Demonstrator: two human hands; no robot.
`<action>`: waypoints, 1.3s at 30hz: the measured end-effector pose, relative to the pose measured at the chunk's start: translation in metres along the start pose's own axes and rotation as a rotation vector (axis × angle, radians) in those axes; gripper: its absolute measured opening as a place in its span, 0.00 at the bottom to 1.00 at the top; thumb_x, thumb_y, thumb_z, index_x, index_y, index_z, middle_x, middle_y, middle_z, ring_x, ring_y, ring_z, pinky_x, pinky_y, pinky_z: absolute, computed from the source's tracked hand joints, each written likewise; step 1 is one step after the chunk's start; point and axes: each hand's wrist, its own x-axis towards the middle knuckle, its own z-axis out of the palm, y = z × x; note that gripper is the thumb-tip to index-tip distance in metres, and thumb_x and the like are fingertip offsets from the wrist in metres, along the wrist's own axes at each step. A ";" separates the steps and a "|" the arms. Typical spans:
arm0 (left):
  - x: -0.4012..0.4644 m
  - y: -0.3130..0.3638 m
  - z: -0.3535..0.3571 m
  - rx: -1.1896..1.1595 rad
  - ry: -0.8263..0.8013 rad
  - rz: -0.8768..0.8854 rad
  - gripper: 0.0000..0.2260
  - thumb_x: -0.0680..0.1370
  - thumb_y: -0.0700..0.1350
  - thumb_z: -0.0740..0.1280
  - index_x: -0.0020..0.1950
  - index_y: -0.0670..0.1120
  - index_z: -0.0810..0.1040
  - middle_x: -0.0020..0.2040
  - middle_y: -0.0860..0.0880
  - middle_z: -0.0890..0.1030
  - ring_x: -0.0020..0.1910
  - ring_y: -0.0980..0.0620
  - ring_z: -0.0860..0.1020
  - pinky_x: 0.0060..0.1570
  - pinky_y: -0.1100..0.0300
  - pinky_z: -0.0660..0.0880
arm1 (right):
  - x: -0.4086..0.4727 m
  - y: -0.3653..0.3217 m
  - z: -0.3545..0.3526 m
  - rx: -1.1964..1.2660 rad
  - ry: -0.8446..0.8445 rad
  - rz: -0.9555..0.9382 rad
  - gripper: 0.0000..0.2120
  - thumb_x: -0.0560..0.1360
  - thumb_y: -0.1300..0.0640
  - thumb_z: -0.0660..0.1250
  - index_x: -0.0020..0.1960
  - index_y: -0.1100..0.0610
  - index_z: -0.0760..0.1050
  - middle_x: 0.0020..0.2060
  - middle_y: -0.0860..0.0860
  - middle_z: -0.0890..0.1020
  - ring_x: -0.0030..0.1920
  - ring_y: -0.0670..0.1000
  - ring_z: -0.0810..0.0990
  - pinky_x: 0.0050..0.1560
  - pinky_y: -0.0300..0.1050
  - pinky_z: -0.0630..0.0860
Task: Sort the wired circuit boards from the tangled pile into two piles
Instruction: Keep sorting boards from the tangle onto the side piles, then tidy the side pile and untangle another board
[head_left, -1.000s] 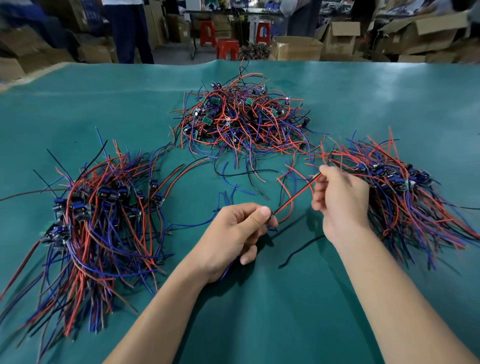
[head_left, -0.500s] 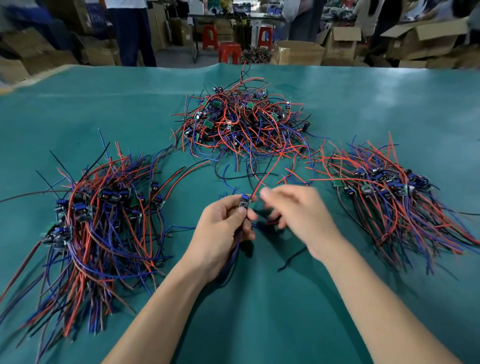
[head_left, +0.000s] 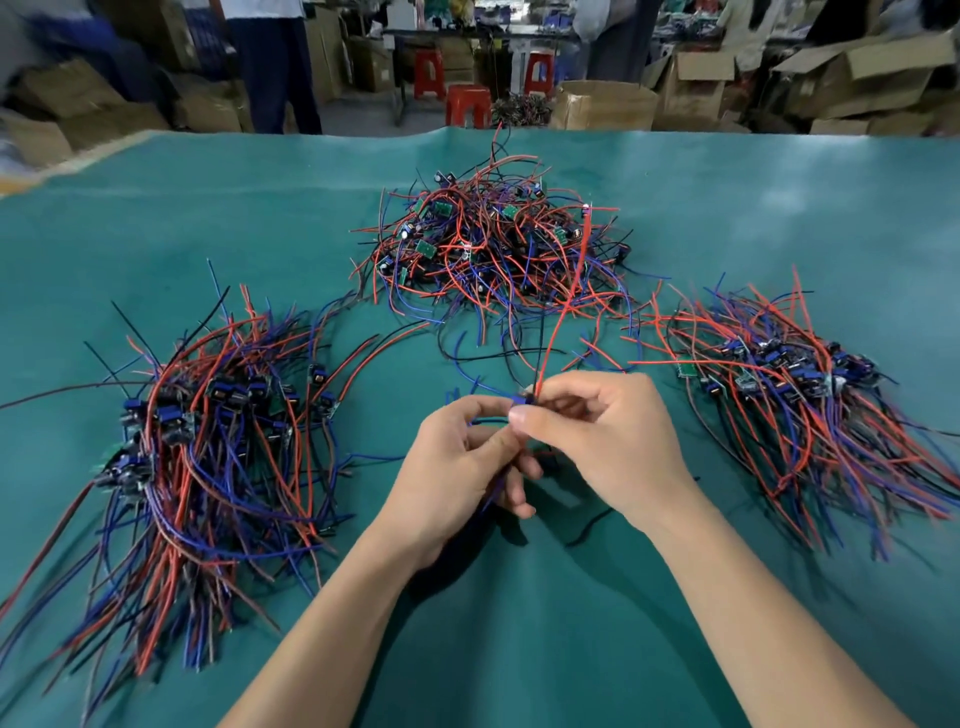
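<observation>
- The green table (head_left: 727, 218) carries everything, its cloth covering almost the whole view.
- The left pile (head_left: 208, 441) of sorted boards lies well to the left of the hands, its red, blue and black wires trailing toward the near edge.
- The tangled pile (head_left: 493, 249) sits farther back, in the middle, beyond both hands.
- The right pile (head_left: 789, 384) lies just to the right of the right hand, its wires fanning out to the near right.
- The left hand (head_left: 457, 467) has its fingers curled round the blue wires of one wired board (head_left: 522, 401), which hang down below its palm.
- The right hand (head_left: 597, 436) meets the left over the bare cloth between the three piles; its thumb and fingertips pinch the same board at its upper end.
- A red wire (head_left: 569, 291) rises from the pinched board up across the tangled pile.
- Behind the table stand cardboard boxes (head_left: 602, 106) and red stools (head_left: 467, 104); no writing or label there or on the boards can be read.
</observation>
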 end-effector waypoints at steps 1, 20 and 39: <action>-0.001 0.001 -0.001 0.022 -0.034 -0.005 0.07 0.82 0.39 0.65 0.57 0.37 0.75 0.34 0.40 0.81 0.22 0.51 0.73 0.26 0.56 0.77 | 0.002 -0.001 -0.002 0.075 0.042 0.031 0.04 0.70 0.58 0.78 0.37 0.52 0.85 0.29 0.48 0.83 0.31 0.42 0.78 0.34 0.34 0.72; -0.011 0.011 0.005 0.068 -0.386 -0.119 0.12 0.82 0.37 0.58 0.44 0.40 0.79 0.37 0.41 0.84 0.19 0.53 0.73 0.22 0.65 0.71 | 0.018 -0.015 -0.069 0.865 0.527 0.362 0.03 0.75 0.58 0.71 0.43 0.55 0.79 0.33 0.48 0.80 0.30 0.42 0.75 0.31 0.33 0.70; -0.004 0.010 0.004 -0.203 -0.178 -0.202 0.08 0.81 0.32 0.58 0.53 0.35 0.77 0.40 0.38 0.80 0.28 0.50 0.78 0.33 0.57 0.80 | 0.088 -0.049 -0.076 -0.996 -0.043 0.050 0.05 0.71 0.49 0.75 0.42 0.49 0.85 0.36 0.46 0.86 0.42 0.51 0.83 0.46 0.41 0.73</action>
